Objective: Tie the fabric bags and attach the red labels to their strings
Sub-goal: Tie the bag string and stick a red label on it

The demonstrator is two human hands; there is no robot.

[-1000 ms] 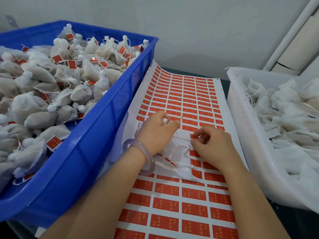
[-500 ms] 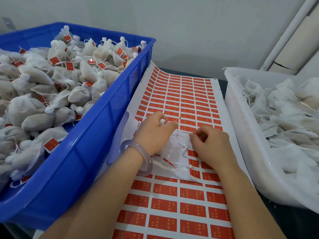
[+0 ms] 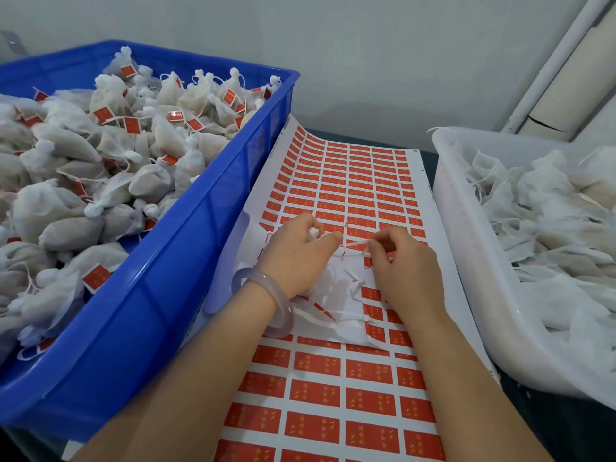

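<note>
Your left hand [image 3: 296, 258] grips the fabric bag [image 3: 314, 232] just above the red labels [image 3: 368, 371]; right hand [image 3: 406, 275] pinches its string [image 3: 356, 243]. Hold that string taut, then fold one label squarely round it.

Two hands are at work: the left hand [image 3: 300, 258] grips one bag [image 3: 313, 232], the right hand [image 3: 405, 271] pinches one string [image 3: 355, 243]. One bangle [image 3: 283, 315]. Two bins: one blue crate [image 3: 186, 208] and one white bin [image 3: 466, 261]. The labelled bags [image 3: 66, 201], loose bags [image 3: 550, 211] and red labels [image 3: 350, 181] are each far too many for me to count.
</note>
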